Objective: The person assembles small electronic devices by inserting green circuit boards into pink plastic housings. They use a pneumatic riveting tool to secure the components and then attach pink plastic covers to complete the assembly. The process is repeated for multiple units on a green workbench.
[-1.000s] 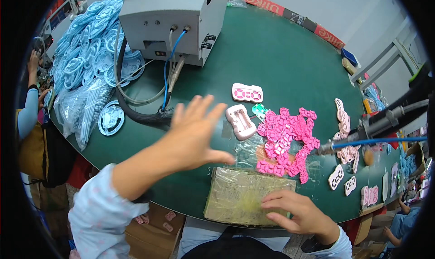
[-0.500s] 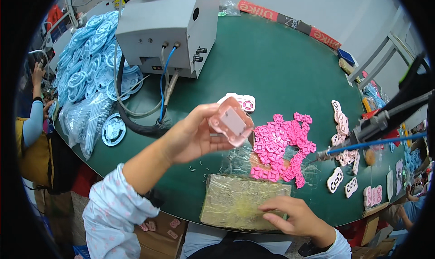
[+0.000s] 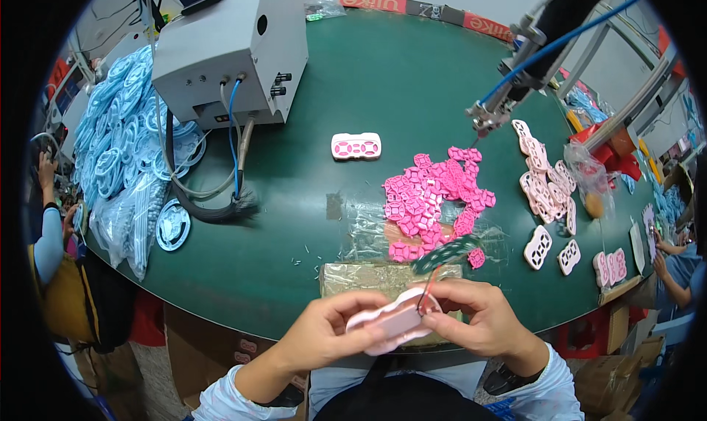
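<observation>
My left hand (image 3: 324,333) is closed around one end of a pale pink plastic shell (image 3: 395,322), tilted with its hollow inside upward. My right hand (image 3: 486,322) is closed at the shell's other end, with thumb and fingers pinching thin red and black wires (image 3: 426,294). A dark green strip with white dots (image 3: 446,254), apparently a circuit board, is at the far end of the wires, blurred by motion. Both hands are above a tape-wrapped block (image 3: 361,275) at the table's near edge. Fingers partly hide where the wires meet the shell.
Bright pink button pieces (image 3: 434,196) lie piled beyond the block, near a white-and-pink assembled shell (image 3: 356,146). An overhead screwdriver arm (image 3: 508,97) hangs at right above pale pink shells (image 3: 541,174). A grey machine (image 3: 228,60) and light blue rings (image 3: 121,138) stand left.
My left hand has brought the pink shell down and nearer, over the block. My right hand has risen to meet it, now with wires and the green strip. The screwdriver arm appears higher.
</observation>
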The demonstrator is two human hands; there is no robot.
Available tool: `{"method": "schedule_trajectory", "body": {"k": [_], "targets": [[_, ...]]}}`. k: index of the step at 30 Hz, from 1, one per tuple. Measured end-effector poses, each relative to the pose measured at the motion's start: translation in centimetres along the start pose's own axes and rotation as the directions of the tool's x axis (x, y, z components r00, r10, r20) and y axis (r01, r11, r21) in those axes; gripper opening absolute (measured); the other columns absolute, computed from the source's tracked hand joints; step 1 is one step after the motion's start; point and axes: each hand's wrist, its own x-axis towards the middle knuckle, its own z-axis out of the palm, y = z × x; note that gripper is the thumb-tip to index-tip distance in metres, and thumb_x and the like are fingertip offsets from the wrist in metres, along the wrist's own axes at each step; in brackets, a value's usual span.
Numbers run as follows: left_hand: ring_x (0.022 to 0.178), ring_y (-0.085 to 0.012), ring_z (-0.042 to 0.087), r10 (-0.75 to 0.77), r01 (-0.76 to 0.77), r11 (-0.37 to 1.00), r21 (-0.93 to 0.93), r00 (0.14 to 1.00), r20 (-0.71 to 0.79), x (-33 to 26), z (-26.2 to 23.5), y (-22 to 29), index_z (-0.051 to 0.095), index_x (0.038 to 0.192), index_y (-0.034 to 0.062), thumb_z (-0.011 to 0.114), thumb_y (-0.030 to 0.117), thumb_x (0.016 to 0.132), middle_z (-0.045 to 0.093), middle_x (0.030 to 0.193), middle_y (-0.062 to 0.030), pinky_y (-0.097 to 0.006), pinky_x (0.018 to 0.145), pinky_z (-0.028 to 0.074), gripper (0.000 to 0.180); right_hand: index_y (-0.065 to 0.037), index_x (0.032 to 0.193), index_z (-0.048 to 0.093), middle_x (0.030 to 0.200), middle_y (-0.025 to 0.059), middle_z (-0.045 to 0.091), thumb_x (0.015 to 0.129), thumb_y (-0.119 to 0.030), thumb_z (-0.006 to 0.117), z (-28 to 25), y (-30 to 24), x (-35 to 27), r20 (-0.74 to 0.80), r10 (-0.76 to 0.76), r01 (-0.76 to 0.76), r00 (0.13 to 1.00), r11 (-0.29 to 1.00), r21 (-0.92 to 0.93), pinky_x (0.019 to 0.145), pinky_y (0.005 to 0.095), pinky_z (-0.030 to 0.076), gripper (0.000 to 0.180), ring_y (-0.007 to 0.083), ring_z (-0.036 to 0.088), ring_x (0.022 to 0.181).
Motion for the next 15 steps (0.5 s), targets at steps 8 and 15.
{"method": "schedule_trajectory", "body": {"k": [8, 15], "targets": [[0.091, -0.0098, 0.065, 0.098, -0.137, 0.978, -0.155, 0.966, -0.237, -0.3, 4.7, -2.8, 0.060, 0.118, -0.0056, 0.064, 0.007, 0.094, 0.067, 0.104, -0.0081, -0.023, 0.080, 0.053, 0.027, 0.003, 0.136, 0.047, 0.120, 0.0107, 0.062, 0.097, -0.008, 0.057, 3.0, 0.4, -0.8, -0.086, 0.166, -0.092, 0.982, 0.830, 0.550, 0.091, 0.0299, 0.051, 0.042, 0.0144, 0.060, 0.107], [0.093, -0.0116, 0.066, 0.259, -0.286, 0.957, -0.043, 0.913, -0.316, 0.1, 6.3, -3.9, 0.059, 0.121, -0.0048, 0.064, 0.001, 0.093, 0.067, 0.107, -0.0082, -0.024, 0.080, 0.054, 0.029, 0.002, 0.131, 0.051, 0.117, 0.0096, 0.063, 0.098, -0.009, 0.056, 3.1, 1.2, -0.6, -0.036, 0.157, -0.098, 0.987, 0.761, 0.641, 0.087, 0.0289, 0.052, 0.035, 0.0132, 0.061, 0.104]]}}
